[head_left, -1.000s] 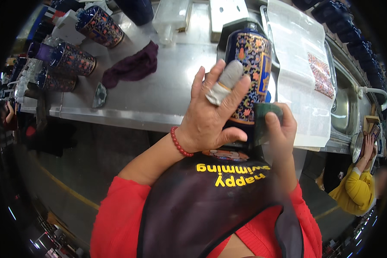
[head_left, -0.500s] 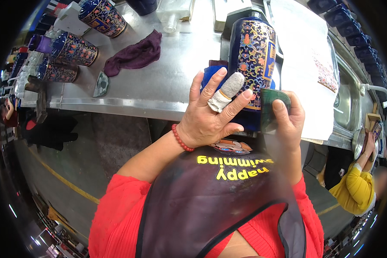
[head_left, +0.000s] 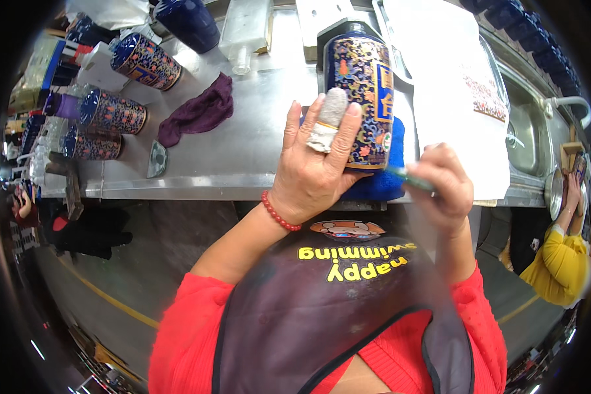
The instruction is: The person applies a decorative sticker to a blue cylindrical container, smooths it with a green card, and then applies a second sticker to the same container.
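Observation:
A dark blue bottle (head_left: 356,118) with colourful floral decoration and a gold-framed label lies on its side in a dark holder (head_left: 340,29). A blue cloth (head_left: 393,150) is under its lower end. My left hand (head_left: 314,148) steadies the bottle's left side, fingers stretched along it and thumb tucked at its base. A grey-white fabric cover (head_left: 331,115) wraps one finger. My right hand (head_left: 445,187), blurred, pinches a thin green scraper (head_left: 410,178). Turned edge-on, the scraper has its tip close to the bottle's base; whether they touch I cannot tell.
A purple cloth (head_left: 200,110) and a translucent green piece (head_left: 157,159) lie on the metal table (head_left: 243,141). Several decorated bottles (head_left: 115,110) stand at the left. White paper (head_left: 440,85) covers the right side, beside a sink (head_left: 528,125). Another person (head_left: 561,262) works at far right.
The green scraper has turned from face-on to edge-on and dropped toward the bottle's base as my right hand rotated. My left thumb has slipped behind the base. The whole view has shifted slightly.

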### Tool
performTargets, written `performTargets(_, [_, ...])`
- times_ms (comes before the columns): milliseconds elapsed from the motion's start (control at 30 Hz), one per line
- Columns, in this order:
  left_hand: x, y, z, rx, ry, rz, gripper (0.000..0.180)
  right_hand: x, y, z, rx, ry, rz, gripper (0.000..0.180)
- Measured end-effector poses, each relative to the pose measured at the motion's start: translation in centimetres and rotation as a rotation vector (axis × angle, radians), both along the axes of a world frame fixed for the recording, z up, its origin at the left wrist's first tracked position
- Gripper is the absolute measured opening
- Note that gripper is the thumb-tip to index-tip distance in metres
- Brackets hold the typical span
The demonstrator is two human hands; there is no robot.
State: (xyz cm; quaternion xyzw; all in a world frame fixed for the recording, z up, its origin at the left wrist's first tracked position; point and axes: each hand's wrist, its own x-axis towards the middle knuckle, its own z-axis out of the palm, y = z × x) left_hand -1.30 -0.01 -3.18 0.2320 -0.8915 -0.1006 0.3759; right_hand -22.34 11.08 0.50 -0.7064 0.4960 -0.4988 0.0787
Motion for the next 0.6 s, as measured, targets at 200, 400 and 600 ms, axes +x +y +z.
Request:
performTargets(200, [1.6,0.0,-0.7,0.196,-0.052,-0.085,0.093,0.0,-1.1,-0.3,-0.199,0.262,-0.078,0.036])
performTargets(400, [1.2,-0.6,-0.3,0.499,0.104,-0.167,0.080,1.0,-0.8,-0.3,-0.159,0.370,0.015,0.031])
performTargets(600, [0.8,-0.7,-0.2,0.477,0.107,-0.153,0.080,0.5,0.3,-0.7,-0.115,0.381,0.032,0.033])
